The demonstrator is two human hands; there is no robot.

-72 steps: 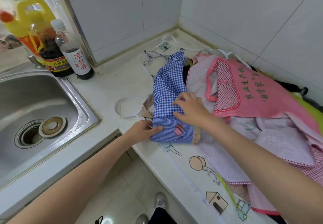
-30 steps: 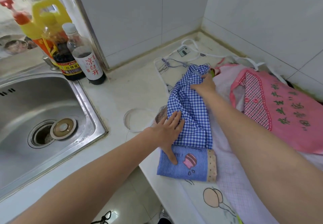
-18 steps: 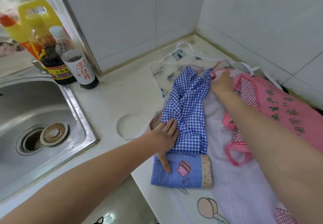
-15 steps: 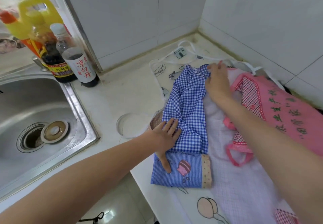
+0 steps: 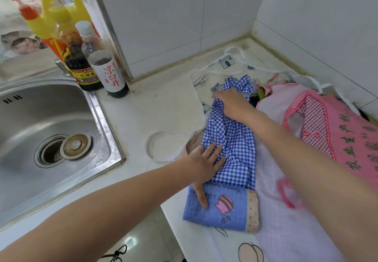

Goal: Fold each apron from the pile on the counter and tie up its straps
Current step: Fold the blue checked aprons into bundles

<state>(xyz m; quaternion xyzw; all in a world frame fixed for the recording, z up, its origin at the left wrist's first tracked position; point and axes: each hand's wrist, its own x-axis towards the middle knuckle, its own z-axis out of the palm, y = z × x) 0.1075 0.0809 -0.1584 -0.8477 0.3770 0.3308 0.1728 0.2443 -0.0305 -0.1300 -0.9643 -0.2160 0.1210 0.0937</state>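
A person's two bare arms reach over a pale bench (image 5: 169, 108). Nearest, the left hand (image 5: 206, 163) lies spread and flat, fingers straight, pressing the blue gingham apron (image 5: 233, 145), with its thumb on the apron's striped blue pocket panel (image 5: 225, 206). The apron lies as a long narrow strip running away from that hand. At its far end the right hand (image 5: 233, 104) rests over the bunched top edge, fingers curled into the cloth. The fabric looks thin, soft and light; it would likely slip and crumple, so holding an edge while pinning the middle seems wise. Beside the right hand sits a pink apron (image 5: 337, 131). Beyond the left hand are a steel sink (image 5: 51, 118) and sauce bottles (image 5: 96, 65).
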